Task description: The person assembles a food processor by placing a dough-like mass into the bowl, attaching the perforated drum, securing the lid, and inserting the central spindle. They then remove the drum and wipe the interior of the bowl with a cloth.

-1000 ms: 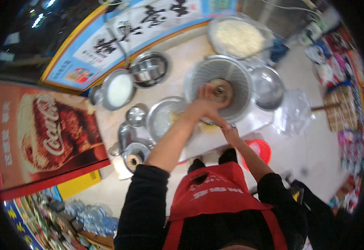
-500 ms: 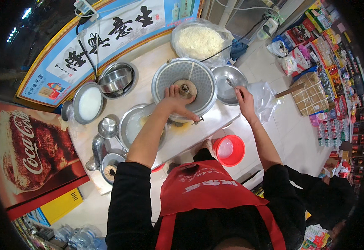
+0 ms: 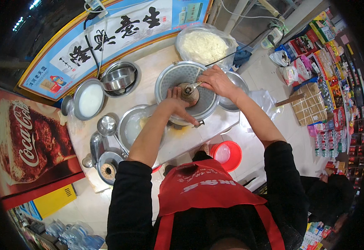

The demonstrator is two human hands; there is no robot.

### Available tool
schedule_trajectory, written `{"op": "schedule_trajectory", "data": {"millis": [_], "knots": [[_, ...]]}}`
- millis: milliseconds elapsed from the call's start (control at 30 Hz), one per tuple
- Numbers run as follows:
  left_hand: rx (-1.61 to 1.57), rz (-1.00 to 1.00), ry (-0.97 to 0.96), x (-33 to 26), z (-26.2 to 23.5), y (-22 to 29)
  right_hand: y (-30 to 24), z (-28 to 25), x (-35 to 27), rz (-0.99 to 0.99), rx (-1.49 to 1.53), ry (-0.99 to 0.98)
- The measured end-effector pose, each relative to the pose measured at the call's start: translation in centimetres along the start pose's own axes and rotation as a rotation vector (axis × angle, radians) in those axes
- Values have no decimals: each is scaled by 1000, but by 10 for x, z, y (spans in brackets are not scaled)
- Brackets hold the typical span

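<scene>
A wide grey metal drum [image 3: 209,85] with a perforated inner wall stands on the table in front of me. At its centre a round stone disc [image 3: 191,100] surrounds a metal nut [image 3: 188,90]. My left hand [image 3: 174,104] reaches over the near left rim, its fingers spread and resting against the disc. My right hand [image 3: 217,81] is closed on a metal wrench [image 3: 195,85], whose head is at the nut. A small tap-like fitting [image 3: 199,124] sticks out low on the drum's near side. Behind the right forearm stands a steel bowl [image 3: 239,82], partly hidden.
Left of the drum are a basin of whitish liquid [image 3: 133,128], another white-filled basin [image 3: 90,101], stacked steel bowls [image 3: 119,79] and a ladle [image 3: 107,126]. A bag of pale crumbly material [image 3: 207,43] lies beyond. A red bucket [image 3: 234,156] stands on the floor; a black cable [image 3: 236,48] runs behind.
My right hand has moved left from the steel bowl to the drum's centre, bringing the wrench to the nut. My left hand has stayed on the stone disc.
</scene>
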State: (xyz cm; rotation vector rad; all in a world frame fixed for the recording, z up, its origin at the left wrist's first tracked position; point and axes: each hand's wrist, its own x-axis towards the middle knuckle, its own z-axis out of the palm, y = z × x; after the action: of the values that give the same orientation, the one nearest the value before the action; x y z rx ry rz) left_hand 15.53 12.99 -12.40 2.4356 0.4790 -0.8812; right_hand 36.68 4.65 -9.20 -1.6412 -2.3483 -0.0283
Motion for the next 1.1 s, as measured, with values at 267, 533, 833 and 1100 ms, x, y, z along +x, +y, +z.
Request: {"op": "schedule_trajectory", "data": {"millis": [267, 533, 833, 1100], "knots": [[-7, 25, -4, -4, -3, 0, 25, -2, 27, -171, -3, -164], [43, 38, 28, -5, -2, -4, 38, -2, 58, -406, -37, -182], [42, 51, 63, -8, -2, -2, 44, 7, 51, -397, -77, -169], [-56, -72, 95, 2, 12, 17, -35, 33, -27, 268, -167, -42]]}}
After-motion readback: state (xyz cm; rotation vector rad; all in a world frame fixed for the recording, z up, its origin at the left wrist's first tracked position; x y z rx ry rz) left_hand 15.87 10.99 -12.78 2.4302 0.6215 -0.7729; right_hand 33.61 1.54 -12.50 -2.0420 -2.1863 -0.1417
